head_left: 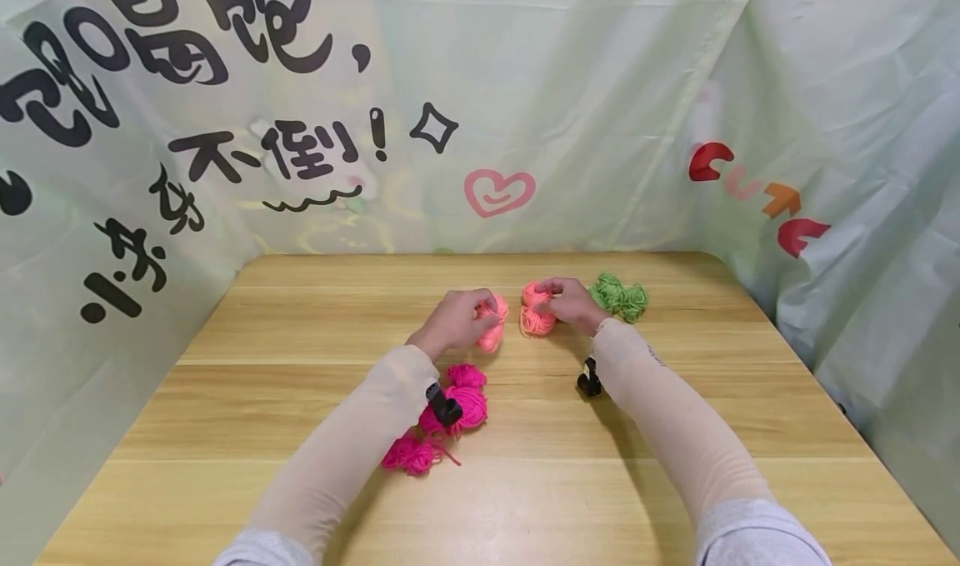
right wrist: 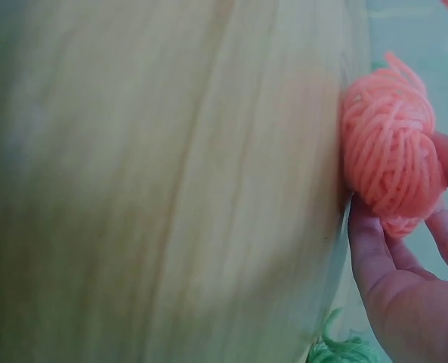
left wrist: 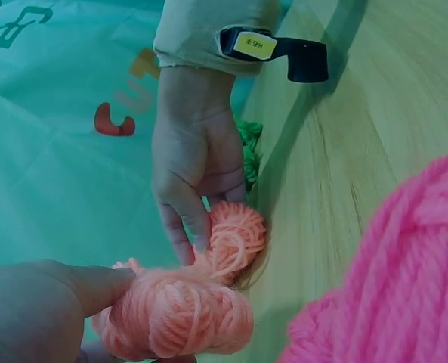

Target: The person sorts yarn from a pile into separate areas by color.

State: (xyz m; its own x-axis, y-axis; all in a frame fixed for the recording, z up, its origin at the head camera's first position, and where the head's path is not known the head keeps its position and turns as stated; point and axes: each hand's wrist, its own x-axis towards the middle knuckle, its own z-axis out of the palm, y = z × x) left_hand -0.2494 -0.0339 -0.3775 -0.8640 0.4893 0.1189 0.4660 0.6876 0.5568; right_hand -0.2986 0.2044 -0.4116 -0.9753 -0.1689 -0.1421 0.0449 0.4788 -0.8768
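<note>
My left hand [head_left: 456,320] pinches a coral ball of yarn [head_left: 492,324]; in the left wrist view the thumb lies across the top of its strands. To the right, my right hand [head_left: 573,303] grips a second coral bundle of yarn [head_left: 536,309], which looks like two lobes, one behind the other. The right wrist view has this coral yarn [right wrist: 393,144] between thumb and fingers, right at the tabletop. A short gap separates the two coral pieces in the head view. Magenta yarn balls [head_left: 468,406] lie below the left hand, partly hidden by the wrist strap.
Green yarn [head_left: 618,298] lies just beyond the right wrist, near the back of the wooden table [head_left: 315,316]. A printed cloth backdrop [head_left: 600,116] hangs behind the table and along both sides. Black camera mounts [head_left: 590,378] stick out from the wrists.
</note>
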